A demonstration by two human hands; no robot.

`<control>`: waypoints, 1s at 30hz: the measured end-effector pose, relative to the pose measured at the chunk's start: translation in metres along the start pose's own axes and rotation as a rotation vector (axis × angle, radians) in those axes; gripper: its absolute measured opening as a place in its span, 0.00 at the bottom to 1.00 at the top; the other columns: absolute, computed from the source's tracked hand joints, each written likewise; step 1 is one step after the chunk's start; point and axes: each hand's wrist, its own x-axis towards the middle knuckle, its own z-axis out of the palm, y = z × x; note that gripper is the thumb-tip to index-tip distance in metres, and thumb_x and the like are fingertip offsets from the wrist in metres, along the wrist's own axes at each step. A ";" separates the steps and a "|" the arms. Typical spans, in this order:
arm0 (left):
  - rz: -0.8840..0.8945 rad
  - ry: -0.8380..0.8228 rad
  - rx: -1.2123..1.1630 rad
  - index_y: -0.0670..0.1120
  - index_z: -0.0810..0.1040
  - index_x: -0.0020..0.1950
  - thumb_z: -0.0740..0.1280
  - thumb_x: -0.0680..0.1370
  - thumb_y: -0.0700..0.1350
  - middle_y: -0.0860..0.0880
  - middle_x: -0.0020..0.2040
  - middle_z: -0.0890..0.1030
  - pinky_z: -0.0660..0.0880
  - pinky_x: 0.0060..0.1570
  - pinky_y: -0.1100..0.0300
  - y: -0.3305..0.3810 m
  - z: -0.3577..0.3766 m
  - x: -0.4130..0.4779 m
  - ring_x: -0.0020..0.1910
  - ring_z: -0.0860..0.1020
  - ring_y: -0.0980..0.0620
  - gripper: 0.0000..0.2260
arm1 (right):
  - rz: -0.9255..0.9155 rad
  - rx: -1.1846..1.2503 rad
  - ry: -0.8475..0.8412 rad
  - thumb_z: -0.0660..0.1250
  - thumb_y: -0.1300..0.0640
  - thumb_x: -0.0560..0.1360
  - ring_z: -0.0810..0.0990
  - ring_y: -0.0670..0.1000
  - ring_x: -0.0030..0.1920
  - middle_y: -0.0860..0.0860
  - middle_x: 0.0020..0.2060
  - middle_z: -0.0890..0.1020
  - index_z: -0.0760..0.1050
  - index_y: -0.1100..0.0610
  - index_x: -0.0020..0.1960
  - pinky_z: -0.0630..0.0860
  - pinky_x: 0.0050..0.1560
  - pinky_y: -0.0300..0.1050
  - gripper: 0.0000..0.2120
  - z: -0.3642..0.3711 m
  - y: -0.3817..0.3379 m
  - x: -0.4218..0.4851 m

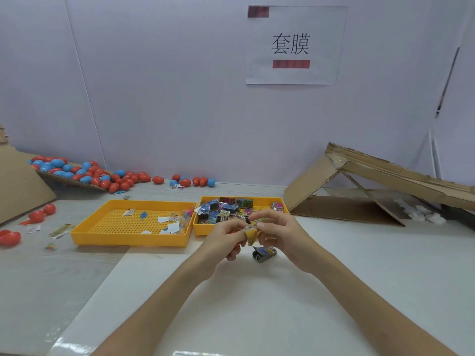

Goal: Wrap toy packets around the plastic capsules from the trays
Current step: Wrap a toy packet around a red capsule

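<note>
Far left of the packet tray (257, 198), a large pile of capsules (84, 173), red and blue, lies unwrapped; I judge most of the job is left. Just in front of that tray, my left hand (223, 240) grips a mostly hidden red capsule (232, 231). A crinkled, glossy yellow packet (250, 231) sits against it, pinched by my right hand (280, 232). Further in front, on the counter (257, 304), lies one dark bundle (264, 254), possibly finished.

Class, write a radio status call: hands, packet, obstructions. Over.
Both busy: left hand and right hand pinch the yellow packet. Capsule not clearly visible. Dark packet lies below them, untouched.
</note>
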 end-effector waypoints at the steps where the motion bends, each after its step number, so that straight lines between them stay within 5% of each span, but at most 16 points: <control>1: -0.006 0.005 -0.022 0.44 0.79 0.48 0.66 0.82 0.40 0.52 0.30 0.73 0.62 0.27 0.64 0.001 0.000 0.000 0.27 0.66 0.55 0.04 | 0.018 0.004 0.002 0.65 0.65 0.80 0.78 0.50 0.34 0.54 0.38 0.81 0.83 0.56 0.53 0.76 0.39 0.41 0.10 0.000 -0.001 0.000; 11: 0.009 -0.012 -0.021 0.44 0.79 0.46 0.63 0.83 0.40 0.50 0.33 0.74 0.62 0.29 0.62 0.006 -0.001 -0.003 0.29 0.68 0.53 0.08 | 0.158 0.006 0.067 0.63 0.63 0.81 0.73 0.50 0.29 0.55 0.34 0.79 0.80 0.61 0.50 0.72 0.33 0.40 0.08 0.002 -0.002 0.002; 19: -0.071 -0.049 -0.109 0.46 0.73 0.38 0.58 0.78 0.36 0.49 0.32 0.74 0.62 0.26 0.64 0.008 0.000 -0.002 0.27 0.69 0.53 0.11 | 0.207 -0.057 0.014 0.62 0.57 0.83 0.74 0.49 0.32 0.54 0.35 0.79 0.81 0.54 0.37 0.74 0.35 0.38 0.17 0.008 -0.003 0.001; 30: -0.041 -0.029 -0.135 0.46 0.75 0.38 0.60 0.80 0.39 0.49 0.33 0.75 0.64 0.26 0.63 0.007 0.000 -0.001 0.28 0.70 0.53 0.11 | 0.215 -0.020 -0.051 0.62 0.55 0.83 0.76 0.51 0.36 0.56 0.39 0.79 0.78 0.58 0.43 0.74 0.38 0.40 0.12 0.008 -0.009 -0.001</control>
